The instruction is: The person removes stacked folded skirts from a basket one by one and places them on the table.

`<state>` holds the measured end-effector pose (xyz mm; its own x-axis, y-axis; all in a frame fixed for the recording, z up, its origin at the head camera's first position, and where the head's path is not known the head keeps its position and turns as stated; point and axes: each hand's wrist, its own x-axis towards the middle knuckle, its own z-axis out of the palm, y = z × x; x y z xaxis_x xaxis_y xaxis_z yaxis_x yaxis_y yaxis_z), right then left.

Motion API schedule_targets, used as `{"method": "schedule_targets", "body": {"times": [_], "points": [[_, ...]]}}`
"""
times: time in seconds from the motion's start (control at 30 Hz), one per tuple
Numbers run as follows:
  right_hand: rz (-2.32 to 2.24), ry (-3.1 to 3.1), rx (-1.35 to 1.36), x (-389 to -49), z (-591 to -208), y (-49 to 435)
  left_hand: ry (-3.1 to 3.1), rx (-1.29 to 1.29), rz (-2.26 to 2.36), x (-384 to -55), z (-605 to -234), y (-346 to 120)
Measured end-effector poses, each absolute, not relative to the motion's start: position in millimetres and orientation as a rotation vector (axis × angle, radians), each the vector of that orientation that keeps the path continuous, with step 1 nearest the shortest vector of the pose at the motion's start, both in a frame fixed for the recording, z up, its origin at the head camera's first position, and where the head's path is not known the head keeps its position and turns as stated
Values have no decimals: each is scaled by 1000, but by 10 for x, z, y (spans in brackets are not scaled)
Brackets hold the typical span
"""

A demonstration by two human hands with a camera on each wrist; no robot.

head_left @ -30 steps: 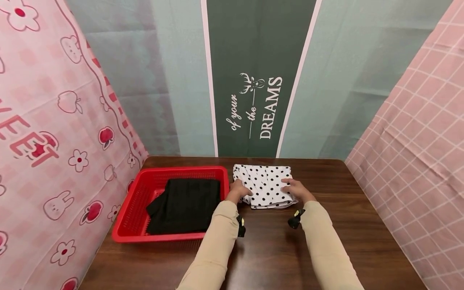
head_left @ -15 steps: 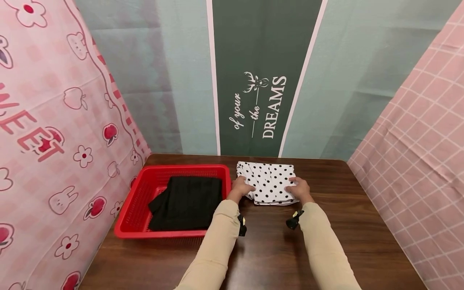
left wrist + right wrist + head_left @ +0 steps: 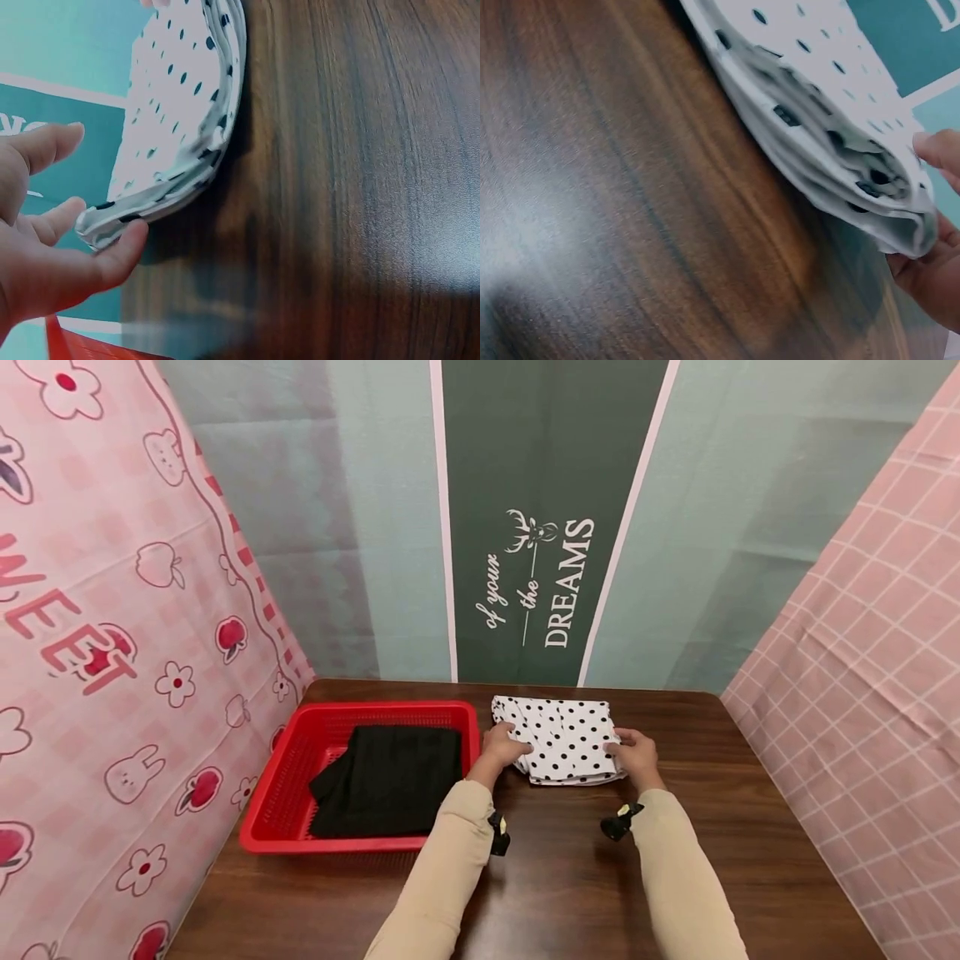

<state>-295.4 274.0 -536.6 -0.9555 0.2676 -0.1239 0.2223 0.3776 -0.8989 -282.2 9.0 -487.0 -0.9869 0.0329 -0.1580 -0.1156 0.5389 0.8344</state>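
Note:
A folded white garment with black polka dots (image 3: 566,739) lies on the table right of the red basket; its exact kind is not clear. My left hand (image 3: 502,748) is at its left edge. In the left wrist view, the left fingers (image 3: 112,259) touch the folded edge from below, while the thumb stands apart above it. At the opposite edge, my right hand (image 3: 636,755) pinches the layers, thumb on top and fingers beneath. The right wrist view shows the stacked folds (image 3: 840,161) slightly spread along the front edge.
The red plastic basket (image 3: 262,810) stands on the left of the brown wooden table (image 3: 555,877), close beside my left hand. Folded black cloth (image 3: 397,781) lies in it. Fabric curtains (image 3: 847,635) hang along the back and both sides.
The garment has shifted only slightly in view. My right hand has moved a little outward to the garment's right edge. The left hand stays at the left edge.

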Motion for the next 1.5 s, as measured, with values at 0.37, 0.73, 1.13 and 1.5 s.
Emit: {"method": "schedule_targets", "body": {"times": [0.37,0.73,1.13,1.5], "points": [[1902,-2565,-357,-2763,-5202,2837,2729,77,1431,-2645,-4754,-7],[2010,-2480,-169,-2584,-5174,2795,2513,189,1758,-2462,-4711,-144],[2139,-2381,-13,-2345,-5118,2561,2397,307,1923,-2252,-4630,-275],[2229,-2293,96,-2161,-5022,2329,2480,390,1893,-2117,-4573,-415]]}}
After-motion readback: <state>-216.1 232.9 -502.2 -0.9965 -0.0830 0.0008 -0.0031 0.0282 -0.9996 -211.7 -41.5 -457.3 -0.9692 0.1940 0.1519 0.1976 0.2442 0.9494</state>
